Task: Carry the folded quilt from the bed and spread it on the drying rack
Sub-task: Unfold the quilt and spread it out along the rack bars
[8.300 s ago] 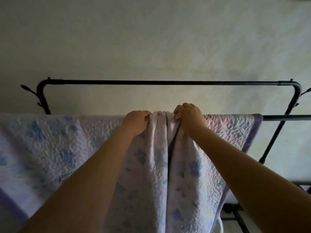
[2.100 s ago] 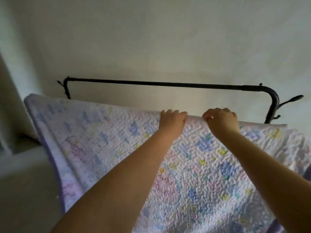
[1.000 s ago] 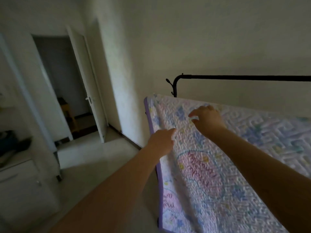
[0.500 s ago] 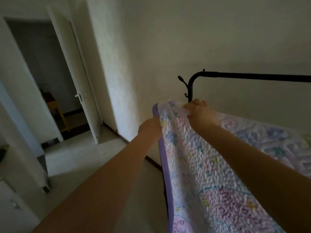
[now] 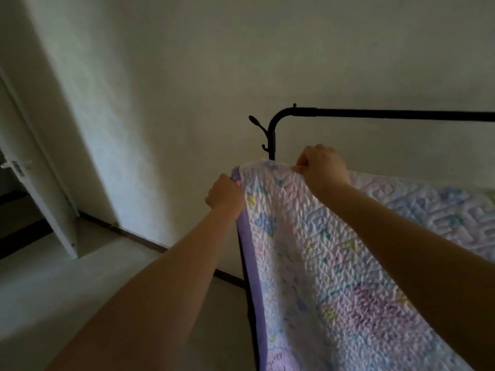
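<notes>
Dim white walls [image 5: 187, 62], grey floor [image 5: 67, 285], open door [image 5: 40, 188].

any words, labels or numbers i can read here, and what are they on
None can be read for certain.
Purple stitched lettering in a round patch on the quilt: several lines, too blurred and skewed to read.
Purple lettering on a second patch at the quilt's lower edge of view: cut off and blurred, unreadable.
Drying rack, door handle and wall: no text visible.

Quilt [image 5: 321, 263] stitched matt cloth; rack [image 5: 375, 113] smooth black metal.
</notes>
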### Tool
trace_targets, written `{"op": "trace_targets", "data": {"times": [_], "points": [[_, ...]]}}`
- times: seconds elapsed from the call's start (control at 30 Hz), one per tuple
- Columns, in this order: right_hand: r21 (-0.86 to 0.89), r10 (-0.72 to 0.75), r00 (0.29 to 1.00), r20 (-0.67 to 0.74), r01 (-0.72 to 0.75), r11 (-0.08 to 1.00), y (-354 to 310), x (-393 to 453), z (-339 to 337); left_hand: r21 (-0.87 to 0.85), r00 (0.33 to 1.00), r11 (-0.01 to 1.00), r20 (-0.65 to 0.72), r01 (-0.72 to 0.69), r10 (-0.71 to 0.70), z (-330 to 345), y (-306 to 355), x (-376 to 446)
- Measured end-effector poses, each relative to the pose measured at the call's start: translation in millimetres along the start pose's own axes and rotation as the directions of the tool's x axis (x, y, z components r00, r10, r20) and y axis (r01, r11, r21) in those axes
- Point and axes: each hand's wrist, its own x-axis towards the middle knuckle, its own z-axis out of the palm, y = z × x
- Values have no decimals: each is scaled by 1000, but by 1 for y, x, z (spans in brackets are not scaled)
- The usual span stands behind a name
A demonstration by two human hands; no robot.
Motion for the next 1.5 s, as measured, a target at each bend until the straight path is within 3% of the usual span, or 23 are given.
{"op": "trace_targets", "data": {"times": [0.1, 0.2, 0.3, 0.4, 0.47, 0.53, 0.63, 0.7, 0.83, 0.9, 0.97, 1.07, 1.2, 1.27, 1.37, 1.5], "points": [[-22, 79, 997, -27, -79, 997, -4, 9, -11, -162, 995, 982, -59, -94, 86, -13, 1, 6], [-47, 152, 985, -86, -156, 987, -11, 23, -24, -220, 971, 948, -127, -229, 205, -32, 13, 25], [-70, 181, 979, -97, -188, 980, -14, 32, -26, -254, 966, 932, -84, -259, 246, -39, 24, 50], [-140, 146, 989, 24, -141, 980, -11, 27, -18, -225, 977, 955, 47, -192, 208, -25, 17, 65], [-204, 104, 983, 154, -72, 976, -6, 15, -7, -311, 979, 934, 40, -176, 198, -13, 7, 57], [-255, 90, 981, 170, -44, 966, 1, 1, 6, -438, 987, 887, -10, -148, 159, -4, 0, 36], [-282, 62, 998, 28, -52, 958, 5, -16, 21, -501, 988, 852, -102, -150, 114, 13, -9, 2], [-245, -3, 999, -34, -5, 969, 1, -22, 29, -471, 988, 868, -91, -155, 127, 26, -20, -17], [-159, -97, 934, -343, 43, 986, -9, -50, 36, -278, 990, 950, -55, -139, 128, 52, -44, -44], [-212, -143, 911, -386, 63, 975, -12, -77, 46, -171, 993, 978, -20, -122, 120, 63, -57, -54], [-209, -132, 939, -317, 66, 976, -11, -110, 68, -123, 992, 987, 59, -101, 109, 72, -73, -61], [-160, 61, 996, -67, -71, 984, -15, -162, 113, -114, 972, 981, 158, -158, 175, 80, -90, -70], [-162, 311, 882, 355, -269, 949, -40, -198, 165, 11, 968, 968, 32, -250, 250, 80, -99, -79], [-150, 351, 832, 429, -318, 936, -51, -196, 181, 163, 886, 886, -103, -433, 452, 81, -110, -80], [-113, 379, 820, 428, -368, 923, -59, -183, 201, 442, 556, 532, -86, -722, 827, 91, -136, -63], [-64, 481, 807, 343, -491, 869, -56, -174, 228, 579, 183, 108, 72, -808, 980, 102, -150, -25]]}}
